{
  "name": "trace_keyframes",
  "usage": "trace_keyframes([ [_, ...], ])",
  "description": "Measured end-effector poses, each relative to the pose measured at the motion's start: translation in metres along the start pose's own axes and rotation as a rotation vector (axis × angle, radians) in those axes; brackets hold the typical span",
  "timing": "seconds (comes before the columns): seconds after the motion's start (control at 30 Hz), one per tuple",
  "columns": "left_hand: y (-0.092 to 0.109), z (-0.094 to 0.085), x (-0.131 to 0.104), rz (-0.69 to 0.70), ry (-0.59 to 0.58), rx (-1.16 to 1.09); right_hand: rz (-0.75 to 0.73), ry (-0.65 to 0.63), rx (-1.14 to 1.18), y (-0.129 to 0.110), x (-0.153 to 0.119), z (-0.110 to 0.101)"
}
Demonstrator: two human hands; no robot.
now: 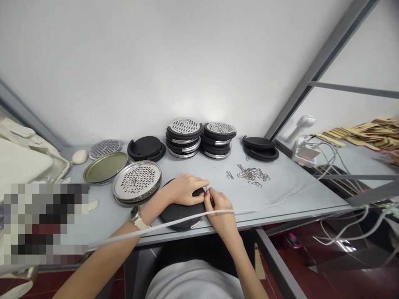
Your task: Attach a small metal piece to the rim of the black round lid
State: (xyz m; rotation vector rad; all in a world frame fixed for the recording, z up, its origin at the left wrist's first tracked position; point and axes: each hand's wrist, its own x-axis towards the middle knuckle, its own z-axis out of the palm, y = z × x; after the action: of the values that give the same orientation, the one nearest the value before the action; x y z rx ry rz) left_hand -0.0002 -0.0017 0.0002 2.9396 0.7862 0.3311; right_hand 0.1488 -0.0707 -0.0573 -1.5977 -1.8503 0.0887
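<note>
Along the grey table's (106, 216) left lie two perforated silvery round plates (137, 178); centrally, two black-and-silver stacks (183, 139) look finished. My left hand (185, 190) partly covers one round black disc (179, 211), seemingly unfinished (whether gripping, I can't tell); my right hand (220, 203) pinches a thin silvery piece (206, 189); rightward, uncountable silvery metal clips (251, 172) remain.

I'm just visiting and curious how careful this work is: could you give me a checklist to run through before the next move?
1. Left hand on the black disc: ok.
2. Right hand at the disc's right edge: ok.
3. What the right fingertips hold: cannot tell, too small.
4. Loose metal clips seemingly within the right hand's reach: ok.
5. View free of the white cable: not ok, it crosses before disc and right hand.
</note>
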Motion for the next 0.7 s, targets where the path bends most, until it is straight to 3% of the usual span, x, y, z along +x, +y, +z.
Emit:
trace_keyframes([
  [0.7,-0.0007,0.0000,-0.0006,0.016,0.001,-0.001,0.009,0.027,0.055,0.0007,-0.0012,0.0012],
])
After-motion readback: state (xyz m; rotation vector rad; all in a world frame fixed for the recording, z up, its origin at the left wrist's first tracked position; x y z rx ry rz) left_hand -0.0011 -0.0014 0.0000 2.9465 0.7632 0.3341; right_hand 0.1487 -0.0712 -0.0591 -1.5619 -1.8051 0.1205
